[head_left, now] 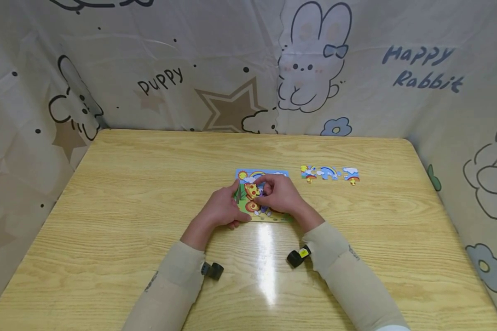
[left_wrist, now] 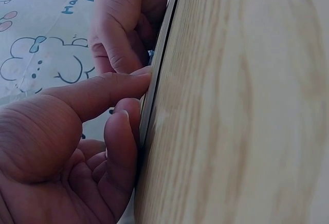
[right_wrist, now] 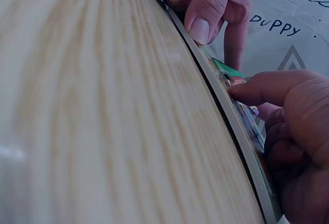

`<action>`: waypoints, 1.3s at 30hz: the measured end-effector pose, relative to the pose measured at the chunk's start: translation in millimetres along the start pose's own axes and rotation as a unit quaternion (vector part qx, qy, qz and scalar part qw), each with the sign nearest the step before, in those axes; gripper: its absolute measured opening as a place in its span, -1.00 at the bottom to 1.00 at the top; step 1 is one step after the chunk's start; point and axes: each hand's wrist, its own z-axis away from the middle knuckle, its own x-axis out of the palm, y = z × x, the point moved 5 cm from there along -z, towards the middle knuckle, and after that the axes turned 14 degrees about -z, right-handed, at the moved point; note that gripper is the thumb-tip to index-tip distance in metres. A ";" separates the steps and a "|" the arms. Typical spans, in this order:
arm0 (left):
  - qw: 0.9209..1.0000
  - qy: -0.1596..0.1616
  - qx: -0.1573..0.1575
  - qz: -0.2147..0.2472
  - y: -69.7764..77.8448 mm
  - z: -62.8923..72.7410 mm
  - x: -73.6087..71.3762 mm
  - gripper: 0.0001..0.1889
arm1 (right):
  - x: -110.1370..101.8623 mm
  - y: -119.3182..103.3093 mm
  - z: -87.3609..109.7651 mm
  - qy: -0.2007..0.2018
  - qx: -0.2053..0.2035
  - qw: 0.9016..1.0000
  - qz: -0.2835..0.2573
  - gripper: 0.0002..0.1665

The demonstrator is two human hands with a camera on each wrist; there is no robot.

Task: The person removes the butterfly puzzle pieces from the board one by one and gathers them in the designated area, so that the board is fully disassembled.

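A colourful jigsaw board [head_left: 279, 218] with a sun, a rainbow and a cartoon scene lies flat on the table. My left hand [head_left: 224, 207] holds its left side, thumb near the lower left corner and a finger at the upper left edge. Over the middle of the board, my right hand [head_left: 280, 195] pinches a puzzle piece with a pizza slice [head_left: 251, 190] between thumb and index finger. The right wrist view shows the right thumb [right_wrist: 257, 88] low over the board's surface; the piece's underside is hidden. In the left wrist view the left thumb [left_wrist: 118, 88] presses on the board's rim [left_wrist: 163, 41].
Several joined or loosely set sky-and-rainbow puzzle pieces [head_left: 328, 173] lie in a row to the right, behind the right hand. The wooden table [head_left: 128, 197] reaches back to a printed cloth [head_left: 215, 59]. A small black camera [head_left: 297, 257] sits on each wrist.
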 end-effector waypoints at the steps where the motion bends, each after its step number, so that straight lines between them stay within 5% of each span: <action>1: 1.000 0.000 0.000 0.000 0.0 0.0 0.0 0.21 | 0.0 0.1 0.0 0.000 0.000 1.000 0.002 -0.58; 19: 1.000 -0.003 0.002 0.000 1.0 -0.9 0.9 0.20 | 1.4 -1.2 -1.5 -0.008 0.036 0.999 0.016 -0.57; 39: 1.000 -0.002 -0.010 0.004 -0.9 -1.2 0.9 0.23 | -10.1 -0.1 7.4 -0.004 -0.018 0.998 -0.052 -0.61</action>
